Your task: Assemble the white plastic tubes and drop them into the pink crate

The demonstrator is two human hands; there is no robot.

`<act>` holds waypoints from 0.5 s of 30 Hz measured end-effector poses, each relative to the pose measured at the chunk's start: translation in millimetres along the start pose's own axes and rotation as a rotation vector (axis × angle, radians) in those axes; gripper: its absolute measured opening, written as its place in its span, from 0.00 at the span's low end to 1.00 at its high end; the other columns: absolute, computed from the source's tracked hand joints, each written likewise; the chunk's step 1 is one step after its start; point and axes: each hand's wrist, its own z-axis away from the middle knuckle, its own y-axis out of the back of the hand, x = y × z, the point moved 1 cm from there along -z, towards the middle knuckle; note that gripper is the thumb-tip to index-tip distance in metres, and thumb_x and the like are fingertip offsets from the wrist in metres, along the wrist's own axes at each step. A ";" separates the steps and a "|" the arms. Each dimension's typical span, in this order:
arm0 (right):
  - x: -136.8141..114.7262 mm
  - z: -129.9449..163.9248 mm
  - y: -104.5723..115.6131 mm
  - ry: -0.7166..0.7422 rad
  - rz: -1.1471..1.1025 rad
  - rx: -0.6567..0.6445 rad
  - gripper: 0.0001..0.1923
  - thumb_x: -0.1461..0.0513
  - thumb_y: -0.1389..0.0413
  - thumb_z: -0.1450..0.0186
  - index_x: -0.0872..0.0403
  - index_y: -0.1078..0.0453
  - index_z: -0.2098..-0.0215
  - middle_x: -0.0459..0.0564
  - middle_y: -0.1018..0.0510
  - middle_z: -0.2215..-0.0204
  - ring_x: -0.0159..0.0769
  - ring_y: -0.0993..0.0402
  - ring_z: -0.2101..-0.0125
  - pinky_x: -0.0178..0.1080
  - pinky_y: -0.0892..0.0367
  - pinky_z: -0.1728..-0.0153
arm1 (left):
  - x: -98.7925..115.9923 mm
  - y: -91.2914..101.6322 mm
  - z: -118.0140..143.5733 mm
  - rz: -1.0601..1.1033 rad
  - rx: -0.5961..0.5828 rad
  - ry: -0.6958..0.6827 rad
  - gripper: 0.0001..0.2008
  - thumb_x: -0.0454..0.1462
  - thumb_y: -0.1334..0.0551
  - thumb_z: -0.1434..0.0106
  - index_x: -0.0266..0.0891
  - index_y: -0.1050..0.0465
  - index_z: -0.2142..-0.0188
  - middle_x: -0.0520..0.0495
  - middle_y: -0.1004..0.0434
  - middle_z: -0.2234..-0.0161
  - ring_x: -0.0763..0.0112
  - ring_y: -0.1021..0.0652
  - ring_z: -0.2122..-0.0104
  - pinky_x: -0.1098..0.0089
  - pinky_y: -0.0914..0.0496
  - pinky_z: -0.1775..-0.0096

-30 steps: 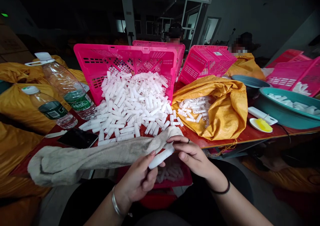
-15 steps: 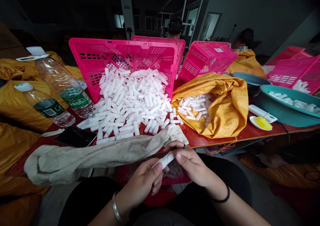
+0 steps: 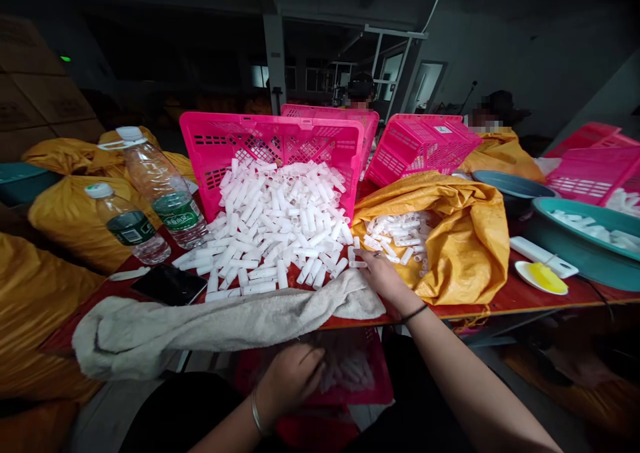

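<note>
Right hand over the table, just inside its edge.
Fingers narrow at a tube; left hand curled below; grips unclear.

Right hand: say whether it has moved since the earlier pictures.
Yes, the right hand has moved forward from the table's near edge to white tubes beside the yellow sack.

"How were the white tubes arranged?"

"Beyond the right hand and to its left, they were heaped, hollow, at all angles."

"And closest to it?"

"One short tube was seen crosswise at its fingertips; whether it was gripped could not be told. A smaller cluster was bunched beyond, rightward."
</note>
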 end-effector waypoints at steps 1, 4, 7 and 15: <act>0.0 -5.7 -4.8 0.021 0.007 -0.019 0.20 0.68 0.44 0.46 0.57 0.26 0.54 0.58 0.21 0.64 0.46 0.29 0.58 0.47 0.37 0.51 | 5.2 11.6 -11.2 -0.071 -0.003 -0.034 0.12 0.37 0.40 0.42 0.43 0.22 0.59 0.42 0.22 0.68 0.59 0.24 0.66 0.60 0.28 0.59; -3.1 -5.6 -14.6 0.058 0.006 0.017 0.19 0.65 0.45 0.42 0.57 0.29 0.52 0.59 0.22 0.61 0.47 0.31 0.57 0.49 0.38 0.50 | 9.0 54.3 -51.7 -0.292 0.036 -0.053 0.21 0.29 0.52 0.38 0.37 0.28 0.50 0.37 0.28 0.54 0.57 0.30 0.53 0.54 0.35 0.50; -12.9 8.8 -19.2 0.073 -0.032 0.108 0.25 0.61 0.48 0.38 0.57 0.41 0.43 0.57 0.25 0.57 0.42 0.31 0.58 0.47 0.35 0.54 | 0.2 88.5 -88.6 -0.370 -0.013 -0.058 0.21 0.23 0.51 0.44 0.39 0.24 0.60 0.41 0.30 0.57 0.57 0.32 0.54 0.54 0.36 0.50; -60.1 45.7 -11.7 -0.047 -0.757 -0.054 0.24 0.57 0.48 0.35 0.50 0.48 0.43 0.47 0.27 0.66 0.31 0.30 0.69 0.36 0.34 0.67 | 18.9 94.5 -108.9 -0.211 0.012 -0.114 0.08 0.32 0.44 0.38 0.39 0.29 0.60 0.45 0.30 0.60 0.64 0.28 0.58 0.61 0.32 0.52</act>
